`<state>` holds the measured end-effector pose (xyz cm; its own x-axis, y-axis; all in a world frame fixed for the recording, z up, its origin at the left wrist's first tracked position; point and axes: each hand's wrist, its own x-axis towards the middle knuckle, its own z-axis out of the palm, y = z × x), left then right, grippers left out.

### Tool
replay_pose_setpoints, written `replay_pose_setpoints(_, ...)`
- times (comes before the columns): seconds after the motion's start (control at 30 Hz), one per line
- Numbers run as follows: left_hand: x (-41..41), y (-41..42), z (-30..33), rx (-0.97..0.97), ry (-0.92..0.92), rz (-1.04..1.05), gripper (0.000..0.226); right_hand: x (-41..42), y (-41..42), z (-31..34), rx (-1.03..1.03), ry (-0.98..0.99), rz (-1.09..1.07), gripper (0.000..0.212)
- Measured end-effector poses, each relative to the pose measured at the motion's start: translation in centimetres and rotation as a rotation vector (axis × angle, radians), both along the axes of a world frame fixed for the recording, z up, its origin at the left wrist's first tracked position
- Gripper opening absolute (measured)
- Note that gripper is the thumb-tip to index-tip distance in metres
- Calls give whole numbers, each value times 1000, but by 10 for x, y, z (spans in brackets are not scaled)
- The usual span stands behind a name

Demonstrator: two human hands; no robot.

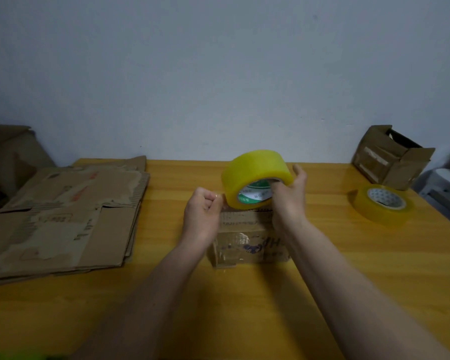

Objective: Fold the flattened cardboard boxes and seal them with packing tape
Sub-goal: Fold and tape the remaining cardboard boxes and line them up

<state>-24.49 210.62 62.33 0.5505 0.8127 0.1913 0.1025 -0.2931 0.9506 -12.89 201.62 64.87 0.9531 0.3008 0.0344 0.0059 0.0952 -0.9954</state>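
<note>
Mid-table, the small cardboard box (247, 240), printed "JH" beside a blurred blue logo, sits under the tape roll (255, 178); right hand (290, 196) hooks its core, left hand (203, 211) pinches the tape end.

glossy tape roll (255, 178), matt cardboard box (247, 237), wooden table (244, 307)

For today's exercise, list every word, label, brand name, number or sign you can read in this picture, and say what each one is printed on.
"H": one large letter on the front of the small box, partly hidden behind the right hand; the rest is unreadable.
Tape roll: green and white core label, too blurred to read.
Second tape roll: patterned core, no readable text.
Flat cardboard stack: red and dark print, too blurred to read.
Left hand: no text.
</note>
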Motion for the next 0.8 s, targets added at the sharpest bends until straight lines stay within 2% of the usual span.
replay_pose_setpoints(0.1, 0, 0, 3, -54, -16, 9, 15, -2, 7, -3, 109, 152, -22, 64)
replay_pose_setpoints(0.17, 2, -2, 2, -63, -1, -7, 15, -5, 8, -6, 190, 185, -89, 56)
replay_pose_setpoints(0.23, 4, -3, 2, -70, 10, -4, 15, -7, 7, -9, 153, 114, -120, 51)
replay_pose_setpoints(0.4, -4, 3, 5, -131, -23, 23, 17, -5, -2, -10, -91, -167, 33, 65)
replay_pose_setpoints(0.47, -7, 3, 8, -137, -32, 10, 17, -7, -5, -6, -127, -239, 24, 59)
replay_pose_setpoints(0.6, -19, 7, 8, -165, -24, 78, 15, -10, -9, -14, -154, -262, -25, 41)
replay_pose_setpoints(0.8, -32, 19, -4, -413, -65, 85, 9, -9, -8, -16, -264, -348, -21, 33)
